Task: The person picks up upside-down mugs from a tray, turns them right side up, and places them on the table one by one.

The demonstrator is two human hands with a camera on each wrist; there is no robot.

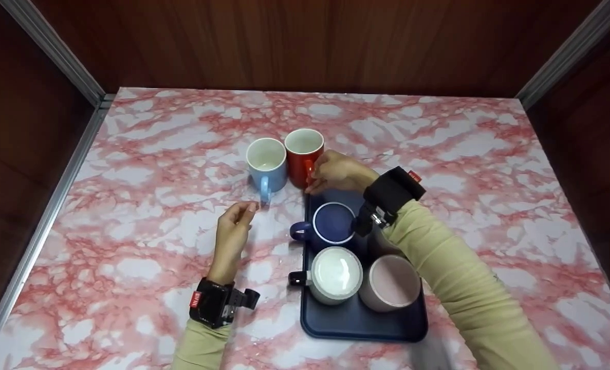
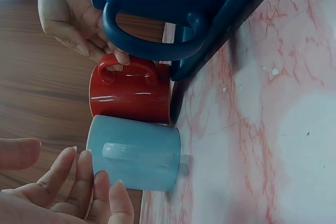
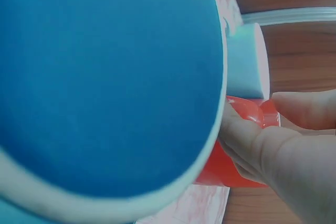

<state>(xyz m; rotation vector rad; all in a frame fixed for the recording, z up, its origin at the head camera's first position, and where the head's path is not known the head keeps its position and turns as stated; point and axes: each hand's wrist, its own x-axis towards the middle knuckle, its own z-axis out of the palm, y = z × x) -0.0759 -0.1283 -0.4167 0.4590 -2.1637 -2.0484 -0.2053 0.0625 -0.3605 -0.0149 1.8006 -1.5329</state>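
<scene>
On the table stands a red mug (image 1: 299,167), its handle facing my right hand (image 1: 343,172). The fingers of that hand are at the handle and grip it; the left wrist view shows fingertips on the handle (image 2: 136,65). Touching or nearly touching the red mug is a light blue mug (image 1: 274,177), handle toward me. My left hand (image 1: 231,234) is just in front of that handle, fingers loosely bent and holding nothing. In the left wrist view its fingertips overlap the light blue mug (image 2: 139,150); contact cannot be told.
A dark blue tray (image 1: 361,329) lies to the right, its far end near the red mug. It bears a dark blue mug (image 1: 334,223), a white mug with a black handle (image 1: 335,275), a pale pink mug (image 1: 392,282) and another mug partly hidden by my right arm. Wooden walls (image 1: 305,46) enclose the table.
</scene>
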